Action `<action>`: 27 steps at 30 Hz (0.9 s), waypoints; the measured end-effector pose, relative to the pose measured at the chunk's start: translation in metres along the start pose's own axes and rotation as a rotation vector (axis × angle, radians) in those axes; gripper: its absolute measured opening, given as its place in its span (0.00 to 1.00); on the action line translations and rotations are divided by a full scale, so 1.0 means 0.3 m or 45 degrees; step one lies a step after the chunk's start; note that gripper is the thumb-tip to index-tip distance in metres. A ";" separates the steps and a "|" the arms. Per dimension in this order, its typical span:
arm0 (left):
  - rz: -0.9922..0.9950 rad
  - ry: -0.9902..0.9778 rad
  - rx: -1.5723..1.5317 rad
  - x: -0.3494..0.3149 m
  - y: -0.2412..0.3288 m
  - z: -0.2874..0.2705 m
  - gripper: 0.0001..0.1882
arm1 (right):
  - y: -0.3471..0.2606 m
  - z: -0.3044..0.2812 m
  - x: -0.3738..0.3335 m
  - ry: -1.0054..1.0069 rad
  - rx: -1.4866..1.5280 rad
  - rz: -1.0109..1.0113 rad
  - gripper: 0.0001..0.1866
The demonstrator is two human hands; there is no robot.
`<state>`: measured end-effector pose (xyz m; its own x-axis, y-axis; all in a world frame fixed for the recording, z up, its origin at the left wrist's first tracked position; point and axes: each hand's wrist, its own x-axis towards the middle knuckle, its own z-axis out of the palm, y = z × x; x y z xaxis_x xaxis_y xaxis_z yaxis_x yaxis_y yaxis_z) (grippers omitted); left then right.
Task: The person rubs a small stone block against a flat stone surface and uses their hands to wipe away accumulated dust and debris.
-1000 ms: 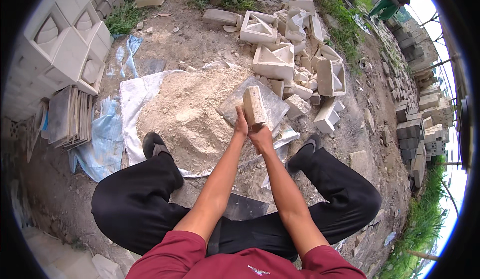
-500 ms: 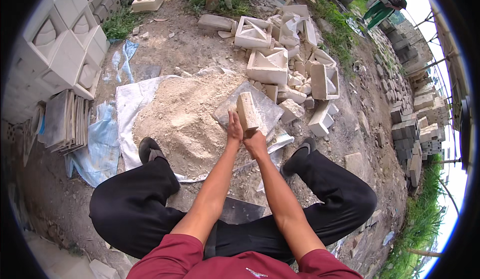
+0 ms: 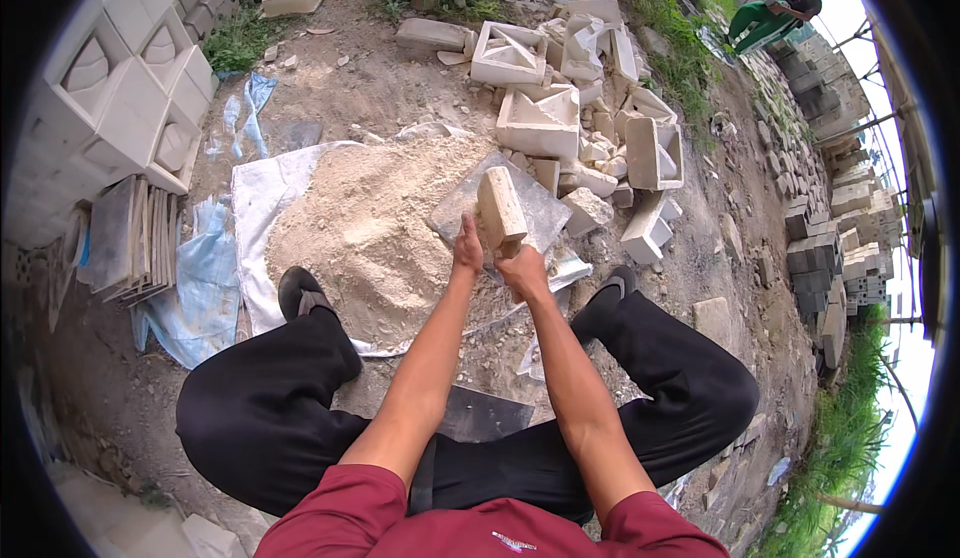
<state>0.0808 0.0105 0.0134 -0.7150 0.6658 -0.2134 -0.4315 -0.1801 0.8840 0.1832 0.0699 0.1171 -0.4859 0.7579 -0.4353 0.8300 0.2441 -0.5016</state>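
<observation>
My right hand point(image 3: 524, 270) is wrapped round the short handle of a wooden mallet point(image 3: 501, 204). Its thick, pale, worn block head is tilted over a flat grey slab point(image 3: 548, 220). Close against the head's left side is my left hand point(image 3: 467, 249), fingers bent inward; the mallet hides whatever they press on. A mound of pale crushed grit point(image 3: 370, 228) lies left of the slab on a white sheet point(image 3: 262, 193). Dust also coats part of the slab.
Broken pale hollow blocks point(image 3: 538, 123) and rubble lie beyond the slab to the right. Patterned blocks point(image 3: 130, 78) are stacked at left, near leaning flat boards point(image 3: 135, 243) and a torn blue sheet point(image 3: 205, 288). A person point(image 3: 785, 8) is at the far right.
The mallet head has turned slightly more upright and shifted a little right with my right hand. My left hand stays near its side, slightly lower. The view has moved slightly.
</observation>
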 end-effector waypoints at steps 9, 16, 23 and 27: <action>-0.033 0.035 0.206 -0.049 0.078 0.045 0.47 | 0.098 0.127 -0.073 0.229 0.165 -0.048 0.21; 0.001 0.060 0.245 -0.080 0.048 -0.008 0.47 | -0.036 0.025 0.025 0.027 0.051 -0.044 0.28; 0.035 0.016 0.040 0.002 0.001 -0.088 0.48 | -0.091 0.098 -0.029 0.222 0.316 -0.103 0.30; -0.014 0.078 0.048 0.034 0.009 -0.039 0.49 | -0.027 0.097 -0.011 0.028 0.177 0.022 0.25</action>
<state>0.0658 0.0084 0.0087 -0.7432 0.6216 -0.2476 -0.4197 -0.1449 0.8960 0.1700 0.0479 0.1008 -0.4645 0.7745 -0.4294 0.7916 0.1458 -0.5934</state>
